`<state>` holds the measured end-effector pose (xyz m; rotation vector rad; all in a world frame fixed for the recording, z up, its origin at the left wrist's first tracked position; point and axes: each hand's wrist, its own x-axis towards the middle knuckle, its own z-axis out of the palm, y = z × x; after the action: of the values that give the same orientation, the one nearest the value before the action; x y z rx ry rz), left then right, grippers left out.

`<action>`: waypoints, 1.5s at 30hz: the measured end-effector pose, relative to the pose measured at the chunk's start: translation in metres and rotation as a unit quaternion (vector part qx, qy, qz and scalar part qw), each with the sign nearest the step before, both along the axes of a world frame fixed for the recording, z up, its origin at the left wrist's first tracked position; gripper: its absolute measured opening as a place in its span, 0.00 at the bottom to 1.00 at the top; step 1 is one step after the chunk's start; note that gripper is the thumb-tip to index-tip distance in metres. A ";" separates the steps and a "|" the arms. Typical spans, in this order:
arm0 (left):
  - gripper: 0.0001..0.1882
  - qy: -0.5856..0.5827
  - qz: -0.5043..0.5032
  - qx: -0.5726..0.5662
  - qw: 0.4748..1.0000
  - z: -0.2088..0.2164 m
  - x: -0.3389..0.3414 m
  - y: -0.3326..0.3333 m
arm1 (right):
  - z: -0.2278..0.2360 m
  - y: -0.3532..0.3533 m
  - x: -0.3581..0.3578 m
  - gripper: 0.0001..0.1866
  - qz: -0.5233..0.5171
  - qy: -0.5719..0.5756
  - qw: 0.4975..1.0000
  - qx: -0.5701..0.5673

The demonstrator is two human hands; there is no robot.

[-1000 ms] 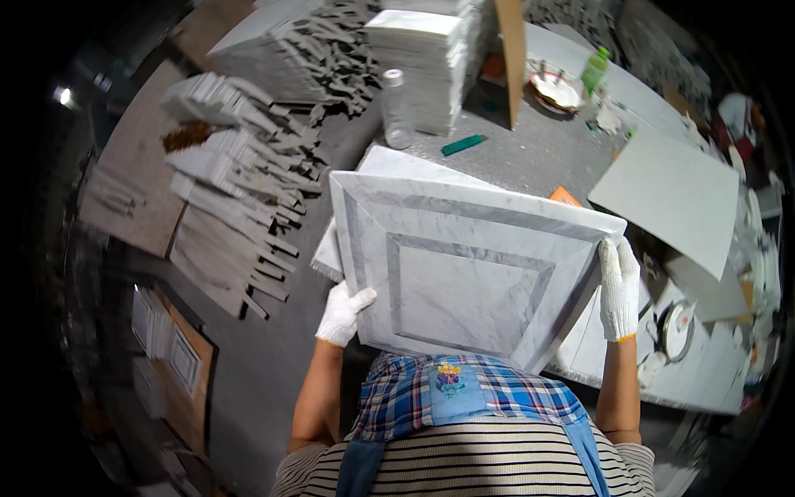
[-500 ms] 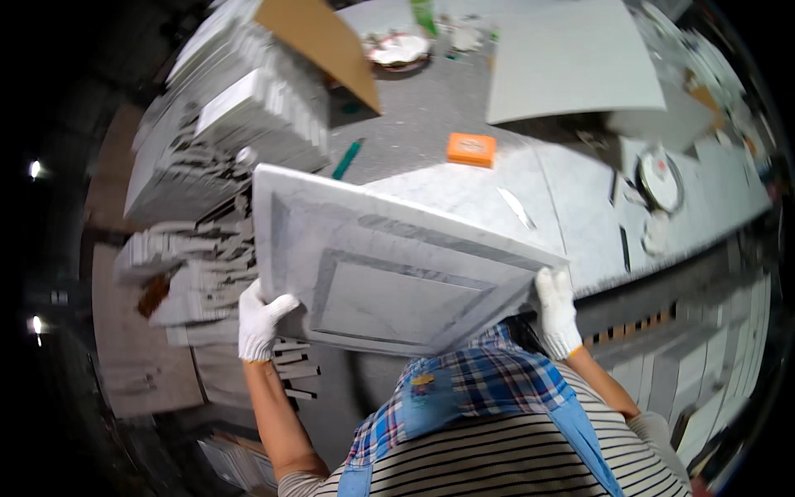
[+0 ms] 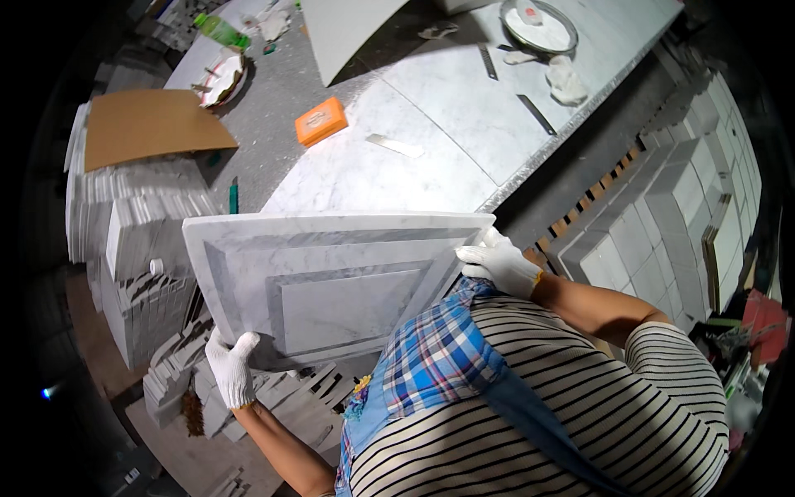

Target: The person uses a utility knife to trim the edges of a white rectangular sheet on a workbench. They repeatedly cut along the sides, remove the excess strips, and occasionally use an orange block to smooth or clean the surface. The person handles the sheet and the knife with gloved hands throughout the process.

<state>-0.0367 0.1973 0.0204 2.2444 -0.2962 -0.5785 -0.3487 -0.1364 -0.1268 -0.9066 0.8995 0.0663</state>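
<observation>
Between both hands I hold a large marble panel (image 3: pixel 348 302), white with grey veins and two nested bands of darker grey. It is tilted in front of my apron, its far edge beside the worktable. My left hand (image 3: pixel 232 364), in a white knit glove, grips the lower left edge with the thumb on the face. At the upper right corner my right hand (image 3: pixel 501 263), gloved the same way, is closed on the edge. The fingers behind the panel are hidden.
On the table (image 3: pixel 397 186) lie an orange box (image 3: pixel 321 122), a putty knife (image 3: pixel 396 146), two dark strips and a round dish (image 3: pixel 538 29). Stacked stone tiles (image 3: pixel 153 232) stand at left under a brown board (image 3: pixel 157 128). More stacked slabs (image 3: pixel 662 224) are at right.
My view has swung to the right, so the table and stacks have shifted leftward. The panel stays in both hands, now with its far edge nearly level across the view.
</observation>
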 end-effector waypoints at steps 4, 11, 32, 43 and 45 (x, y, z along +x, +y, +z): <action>0.21 -0.001 -0.010 0.006 1.000 0.007 -0.006 -0.012 | -0.011 0.000 -0.006 0.21 0.029 -0.003 0.998 -0.064; 0.22 -0.004 -0.054 0.042 0.998 0.010 -0.015 -0.044 | -0.060 -0.007 -0.028 0.09 0.201 -0.077 0.919 -0.330; 0.22 -0.017 -0.076 0.095 0.992 0.001 -0.011 -0.077 | -0.056 -0.074 -0.030 0.27 0.562 0.199 0.691 -0.409; 0.35 -0.117 -0.144 0.229 0.956 0.017 -0.010 -0.095 | 0.118 -0.084 0.120 0.27 0.218 -0.088 0.799 -0.554; 0.36 -0.115 -0.153 0.239 0.952 0.026 -0.010 -0.109 | 0.114 -0.075 0.140 0.32 0.191 -0.162 0.801 -0.544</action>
<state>-0.0472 0.0879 0.0466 2.7679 -0.6936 -0.5951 -0.2085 -0.2119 -0.0130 -2.1048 0.3485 -0.2910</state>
